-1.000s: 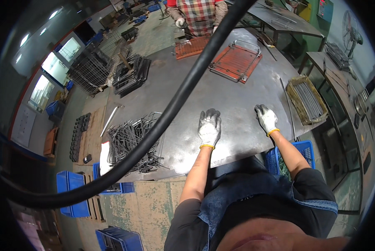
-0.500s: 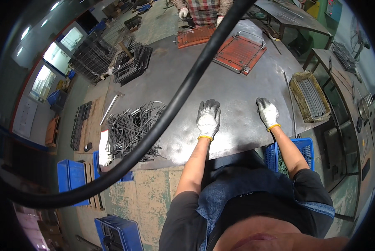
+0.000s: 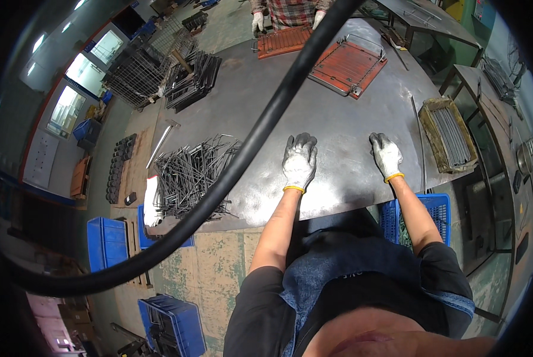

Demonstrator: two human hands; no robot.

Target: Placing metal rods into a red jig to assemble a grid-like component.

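Observation:
Both my hands wear white knit gloves with dark fingertips and yellow cuffs. My left hand (image 3: 299, 160) lies palm down on the grey metal table (image 3: 337, 134), fingers stretched forward, holding nothing. To its right, my right hand (image 3: 387, 156) rests on the same surface, its fingers extended and nothing in its grip. A heap of thin bent metal rods (image 3: 198, 169) is on the left of the table. Right of my right hand stands a worn yellowish box (image 3: 430, 128) of straight metal rods (image 3: 450, 137).
Across the table a co-worker in a plaid shirt (image 3: 287, 13) has gloved hands by an orange slatted fixture (image 3: 281, 44). Another orange fixture (image 3: 346, 68) carries a wire frame. A thick black cable (image 3: 260, 134) crosses the view. Blue crates (image 3: 171, 324) stand on the floor.
The view has shifted slightly, with the table's far side higher in the picture. My hands stay flat on the table. The co-worker's hands have moved a little farther apart.

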